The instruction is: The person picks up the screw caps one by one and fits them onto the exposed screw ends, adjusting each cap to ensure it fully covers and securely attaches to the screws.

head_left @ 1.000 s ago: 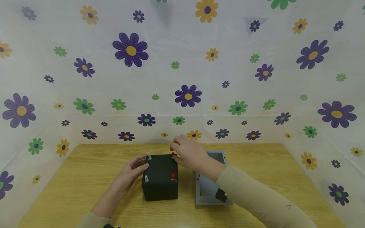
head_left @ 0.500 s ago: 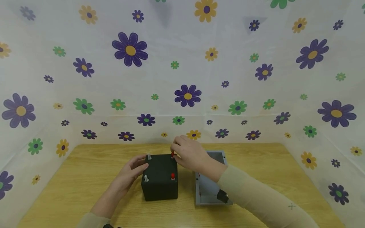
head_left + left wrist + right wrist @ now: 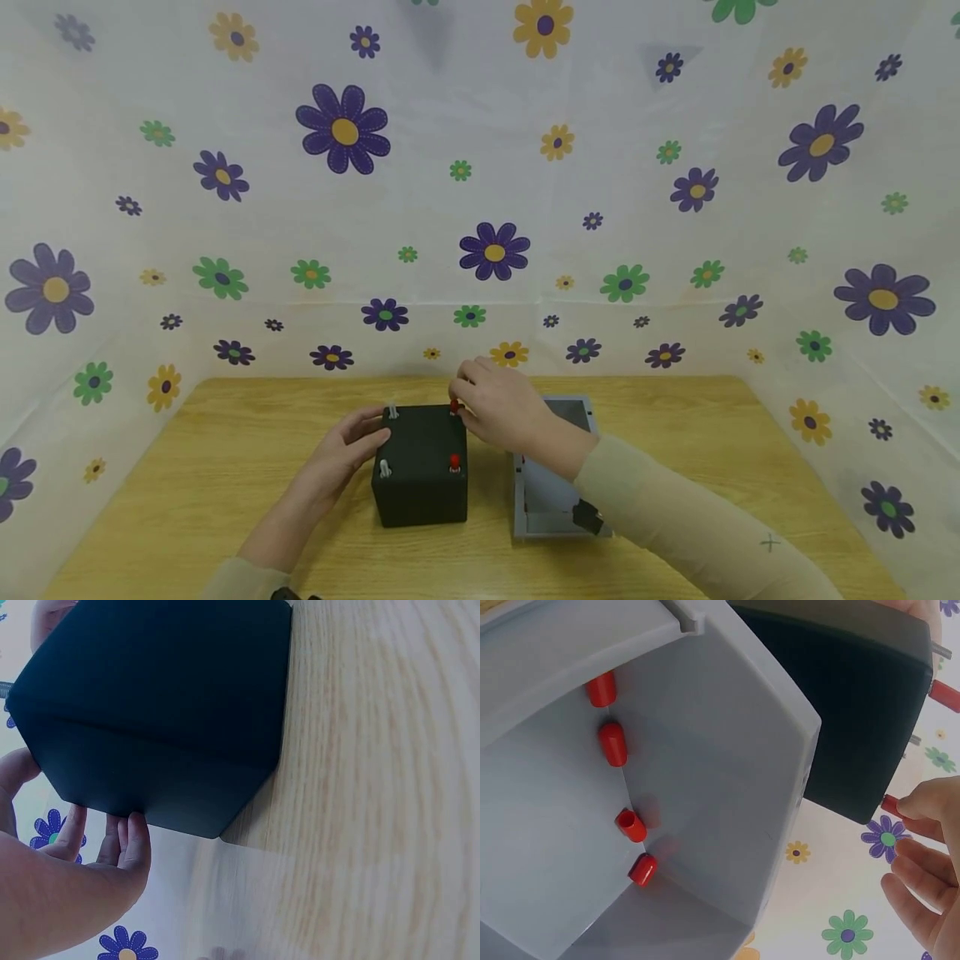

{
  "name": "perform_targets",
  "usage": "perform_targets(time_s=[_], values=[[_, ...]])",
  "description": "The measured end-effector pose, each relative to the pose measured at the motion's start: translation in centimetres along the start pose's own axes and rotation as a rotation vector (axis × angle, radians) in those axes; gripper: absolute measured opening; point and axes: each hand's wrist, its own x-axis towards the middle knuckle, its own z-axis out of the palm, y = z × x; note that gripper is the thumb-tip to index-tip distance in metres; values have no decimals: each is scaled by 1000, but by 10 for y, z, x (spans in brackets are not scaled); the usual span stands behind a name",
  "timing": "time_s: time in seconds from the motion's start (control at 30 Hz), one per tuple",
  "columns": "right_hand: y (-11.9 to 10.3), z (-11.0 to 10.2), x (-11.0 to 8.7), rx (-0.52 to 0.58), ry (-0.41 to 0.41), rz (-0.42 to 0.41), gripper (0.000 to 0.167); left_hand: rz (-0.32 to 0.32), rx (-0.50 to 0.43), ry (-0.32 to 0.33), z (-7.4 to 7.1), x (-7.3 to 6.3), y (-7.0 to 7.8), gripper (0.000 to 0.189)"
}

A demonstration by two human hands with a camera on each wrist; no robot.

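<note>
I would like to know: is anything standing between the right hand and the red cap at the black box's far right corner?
Nothing visible does. The right hand pinches that red cap directly. The grey box stands beside the black box, below the right forearm, not between them.

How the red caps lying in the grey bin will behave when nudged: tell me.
The red caps would probably roll, being round-sided, though the wall of the grey bin beside them may stop them. They are likely light for their size, since one shows a hollow open end.
</note>
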Motion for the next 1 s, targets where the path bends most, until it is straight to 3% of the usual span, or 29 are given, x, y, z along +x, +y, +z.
perform_targets(time_s=[1.0], values=[[11,-13,-16,-53,-51,-14,22,-2,11,7,0,1,-1,60]])
